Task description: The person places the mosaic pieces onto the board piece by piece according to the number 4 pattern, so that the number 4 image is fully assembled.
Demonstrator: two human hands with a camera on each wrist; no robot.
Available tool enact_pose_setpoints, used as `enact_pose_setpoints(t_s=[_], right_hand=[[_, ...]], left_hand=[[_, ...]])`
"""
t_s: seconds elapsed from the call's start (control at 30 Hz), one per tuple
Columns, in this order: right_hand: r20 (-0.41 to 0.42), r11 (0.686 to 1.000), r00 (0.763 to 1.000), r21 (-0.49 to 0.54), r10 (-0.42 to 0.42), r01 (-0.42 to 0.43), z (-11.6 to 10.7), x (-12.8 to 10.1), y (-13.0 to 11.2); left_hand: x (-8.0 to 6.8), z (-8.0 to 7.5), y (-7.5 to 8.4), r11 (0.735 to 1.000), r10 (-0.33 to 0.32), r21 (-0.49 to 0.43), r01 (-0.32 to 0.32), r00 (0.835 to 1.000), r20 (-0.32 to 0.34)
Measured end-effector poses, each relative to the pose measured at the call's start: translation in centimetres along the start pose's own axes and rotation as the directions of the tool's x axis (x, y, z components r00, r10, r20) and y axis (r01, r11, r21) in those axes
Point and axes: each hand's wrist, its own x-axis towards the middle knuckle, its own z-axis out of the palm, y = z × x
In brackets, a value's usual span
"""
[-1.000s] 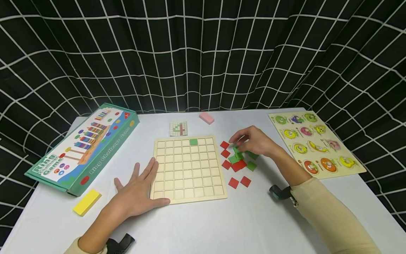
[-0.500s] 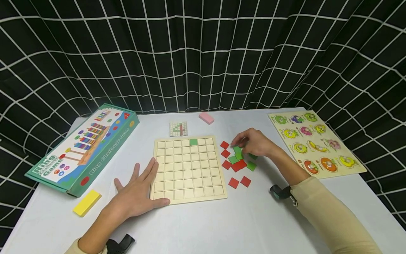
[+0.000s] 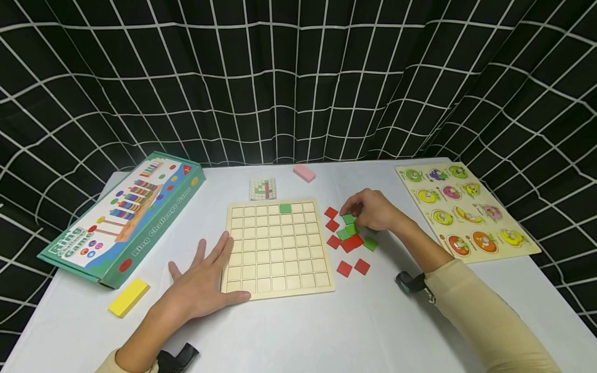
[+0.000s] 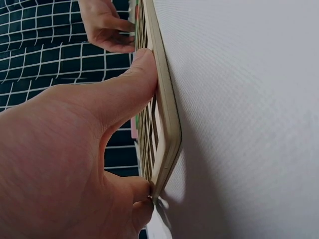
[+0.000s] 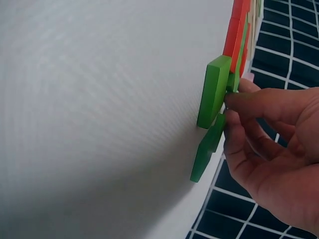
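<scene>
My left hand [image 3: 200, 285] lies with fingers spread at the near left corner of a wooden grid board [image 3: 279, 248], its thumb on the front edge and fingertips along the left edge. In the left wrist view the thumb presses the board's frame. One green tile sits in the board's top row. Right of the board, my right hand [image 3: 373, 210] reaches into a loose group of red and green square tiles. Its curled fingers and thumb pinch a green tile [image 3: 349, 219] by its edges. Another green tile [image 5: 214, 92] stands out close to the fingertips in the right wrist view.
A small printed pattern card [image 3: 263, 189] and a pink block [image 3: 304, 173] lie behind the board. At left are a green-edged game box [image 3: 126, 217] and a yellow block [image 3: 128, 298]. A fruit picture board [image 3: 466, 212] lies at right, and a black gridded curtain [image 3: 298, 83] hangs behind.
My right hand has lowered slightly and its fingers have drawn in around the green tile at the top of the group. The left hand and the board keep their places.
</scene>
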Motion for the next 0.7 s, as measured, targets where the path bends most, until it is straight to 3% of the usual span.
enact_pose_setpoints(t_s=[0.33,0.7], right_hand=[[-0.005,1.0,1.0,-0.02,-0.022,0.022,-0.2,0.2,0.0],[-0.05,1.0,0.999,0.02,0.01,-0.009,-0.5,0.1,-1.0]], left_hand=[[-0.1,-0.1,0.0,1.0,0.003,-0.015,-0.003,1.0,-0.006],[0.0,-0.2,0.1,1.0,-0.004,-0.017,0.004,1.0,0.002]])
